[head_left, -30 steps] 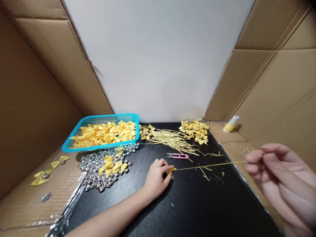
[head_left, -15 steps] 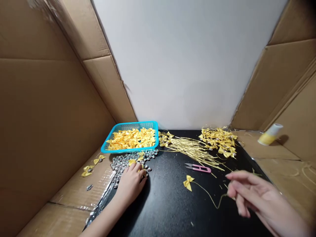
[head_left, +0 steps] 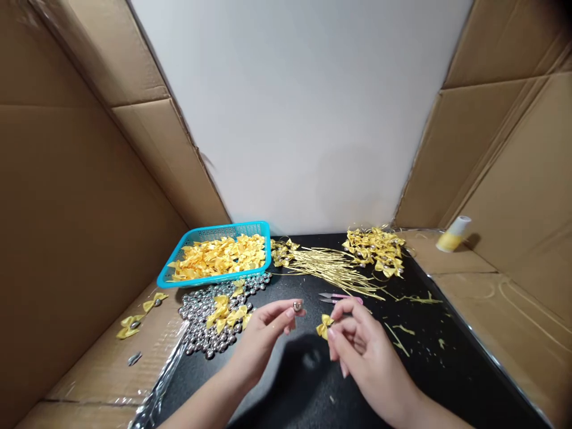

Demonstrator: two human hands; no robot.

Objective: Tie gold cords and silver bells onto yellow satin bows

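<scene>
Left hand point(head_left: 261, 336): thumb and forefinger pinched narrow on one silver bead point(head_left: 297, 306), raised over the near middle of the black table point(head_left: 290, 287). Right hand point(head_left: 366, 348): thumb and fingertips close together on a yellow bow point(head_left: 323, 326), just to the right of the bead. Bead and bow near each other, apart. Whether a cord runs from this bow I cannot tell; my fingers cover part of it.

Container, far left: turquoise basket point(head_left: 214, 279), low mesh walls, solid rim. Contents: loose yellow bows point(head_left: 218, 257), heaped in a broad layer; the far mesh wall shows above them.

Just nearer than the basket, silver beads point(head_left: 195, 313) spread directly on the table, a few yellow bows point(head_left: 221, 313) lying on top. Farther left, on cardboard, two bows point(head_left: 129, 326) with beads at their sides.

Right of the basket, a small cluster of beaded bows point(head_left: 282, 253), then a sheaf of gold cords point(head_left: 330, 268). Far right, a larger pile of beaded bows point(head_left: 376, 247). Pink snips point(head_left: 351, 299) lie beyond my right fingers. A spool point(head_left: 453, 234), white above and yellow below, leans at far right.
</scene>
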